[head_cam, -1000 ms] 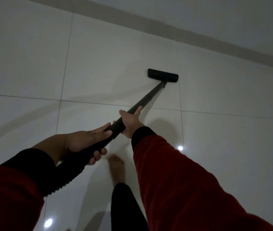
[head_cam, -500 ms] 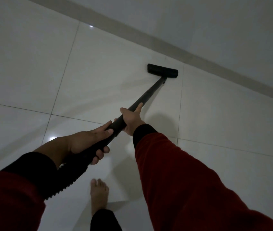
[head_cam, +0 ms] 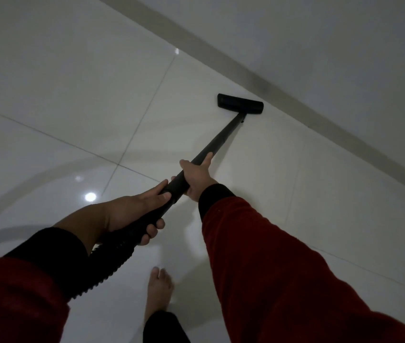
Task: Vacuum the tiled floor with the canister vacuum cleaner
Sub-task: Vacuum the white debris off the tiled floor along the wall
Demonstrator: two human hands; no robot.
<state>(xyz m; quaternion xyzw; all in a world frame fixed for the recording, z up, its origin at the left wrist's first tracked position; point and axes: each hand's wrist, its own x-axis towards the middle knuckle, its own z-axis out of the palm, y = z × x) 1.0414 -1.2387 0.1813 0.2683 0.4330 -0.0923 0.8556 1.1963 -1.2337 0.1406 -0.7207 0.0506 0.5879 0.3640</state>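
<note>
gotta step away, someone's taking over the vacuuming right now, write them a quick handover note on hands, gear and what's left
Left hand grips the wand's rear end, by the ribbed hose. Right hand grips the wand further forward.
Floor head sits flat on the tiled floor, close to the baseboard. A bare foot stands behind it. The canister is out of view.
Done: cannot tell which tiles are covered.
Left: probably the strip along the baseboard, then the rest.

Hidden and cropped parts

The black ribbed vacuum hose point(head_cam: 107, 268) vanishes behind the red left sleeve point(head_cam: 15, 300); the canister lies out of view. The bare foot point(head_cam: 158, 293) is partly covered by a dark trouser leg point(head_cam: 164, 328), itself cut by the bottom edge.
</note>
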